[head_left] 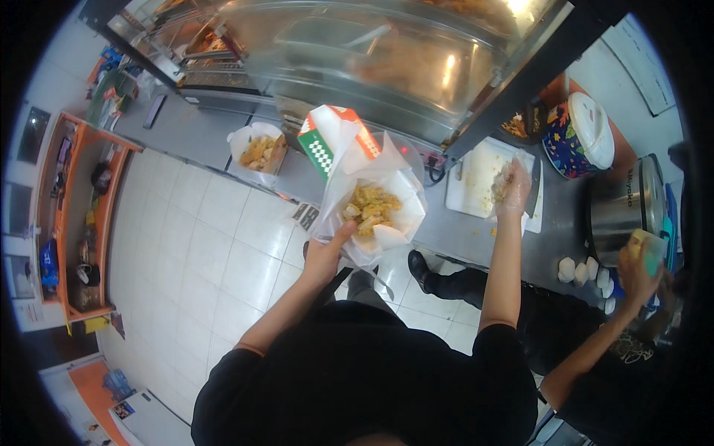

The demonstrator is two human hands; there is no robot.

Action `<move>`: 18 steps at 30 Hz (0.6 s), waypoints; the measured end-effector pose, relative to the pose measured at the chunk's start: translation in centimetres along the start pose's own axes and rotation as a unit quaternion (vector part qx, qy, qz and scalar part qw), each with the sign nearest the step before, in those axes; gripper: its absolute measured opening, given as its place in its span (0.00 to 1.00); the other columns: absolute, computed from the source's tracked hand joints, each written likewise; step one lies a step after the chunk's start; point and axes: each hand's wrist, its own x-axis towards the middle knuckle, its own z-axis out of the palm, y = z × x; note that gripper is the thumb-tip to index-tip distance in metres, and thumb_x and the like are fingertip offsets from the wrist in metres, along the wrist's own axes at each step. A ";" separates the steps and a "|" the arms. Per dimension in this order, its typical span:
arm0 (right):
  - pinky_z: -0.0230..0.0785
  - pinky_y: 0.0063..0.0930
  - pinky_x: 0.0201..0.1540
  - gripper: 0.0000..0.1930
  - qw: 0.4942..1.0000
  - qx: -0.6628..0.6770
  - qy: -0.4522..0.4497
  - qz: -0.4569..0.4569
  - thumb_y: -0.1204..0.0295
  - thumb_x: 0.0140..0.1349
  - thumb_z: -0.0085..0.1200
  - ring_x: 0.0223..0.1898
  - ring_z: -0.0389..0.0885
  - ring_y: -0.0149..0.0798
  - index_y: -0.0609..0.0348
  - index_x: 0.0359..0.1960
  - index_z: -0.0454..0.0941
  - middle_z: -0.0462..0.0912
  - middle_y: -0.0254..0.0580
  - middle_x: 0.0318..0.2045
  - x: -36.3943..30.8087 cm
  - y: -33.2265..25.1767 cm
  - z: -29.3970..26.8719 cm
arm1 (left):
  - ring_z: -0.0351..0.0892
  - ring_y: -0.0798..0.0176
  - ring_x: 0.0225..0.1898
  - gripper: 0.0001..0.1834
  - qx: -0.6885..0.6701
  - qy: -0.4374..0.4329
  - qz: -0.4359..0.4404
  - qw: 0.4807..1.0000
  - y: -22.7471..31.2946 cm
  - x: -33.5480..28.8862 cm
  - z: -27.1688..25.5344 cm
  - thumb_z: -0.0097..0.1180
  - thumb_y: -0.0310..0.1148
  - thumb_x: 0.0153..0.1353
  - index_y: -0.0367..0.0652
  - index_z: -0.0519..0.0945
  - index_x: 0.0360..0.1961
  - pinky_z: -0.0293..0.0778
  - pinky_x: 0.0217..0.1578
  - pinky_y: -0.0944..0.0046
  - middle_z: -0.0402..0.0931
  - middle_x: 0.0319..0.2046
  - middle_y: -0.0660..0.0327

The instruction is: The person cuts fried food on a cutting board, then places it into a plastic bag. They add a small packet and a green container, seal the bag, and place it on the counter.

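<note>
My left hand (325, 259) grips the near side of an open takeaway box (401, 238), its thumb over the rim. Chopped, yellow-brown fried food (372, 208) lies inside, on white paper. A red, green and white printed box panel (338, 141) stands up at its far side; whether it belongs to the same box I cannot tell. Over the white cutting board (465, 193) to the right, my right hand (513, 189) wears a clear plastic glove. Its fingers are bent around small chopped food pieces (501, 181). A dark, flat blade-like shape (532, 195) lies beside that hand.
Another open box of food (262, 154) stands on the counter at left. Behind is a glass heated display case (416, 67). To the right are a patterned tub (569, 137), a steel pot (625, 208) and white cups (576, 271). A co-worker's hand (639, 275) holds something yellow and green.
</note>
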 end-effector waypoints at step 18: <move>0.68 0.35 0.50 0.10 0.731 -0.447 -0.409 -0.314 0.71 0.57 0.56 0.45 0.77 0.46 0.57 0.40 0.79 0.80 0.47 0.40 -19.7 13.2 37.0 | 0.72 0.61 0.51 0.29 -0.099 0.120 0.061 0.986 7.8 -8.1 -19.3 0.57 0.33 0.61 0.34 0.62 0.60 0.72 0.49 0.63 0.69 0.52 0.55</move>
